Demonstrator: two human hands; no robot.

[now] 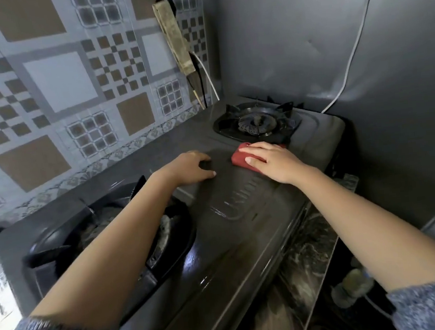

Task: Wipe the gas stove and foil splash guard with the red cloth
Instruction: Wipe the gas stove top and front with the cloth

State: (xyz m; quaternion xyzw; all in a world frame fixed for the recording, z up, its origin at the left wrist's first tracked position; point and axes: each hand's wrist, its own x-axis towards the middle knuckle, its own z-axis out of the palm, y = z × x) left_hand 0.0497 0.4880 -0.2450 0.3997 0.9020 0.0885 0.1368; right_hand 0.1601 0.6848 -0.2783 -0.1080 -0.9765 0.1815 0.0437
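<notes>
Head view, red cloth (239, 159) under right hand (273, 162), fingers straight, on gas stove (243, 223)

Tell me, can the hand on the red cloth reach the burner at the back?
Probably yes. The right hand presses the red cloth on the stove just in front of the far burner, and nothing stands between them.
</notes>
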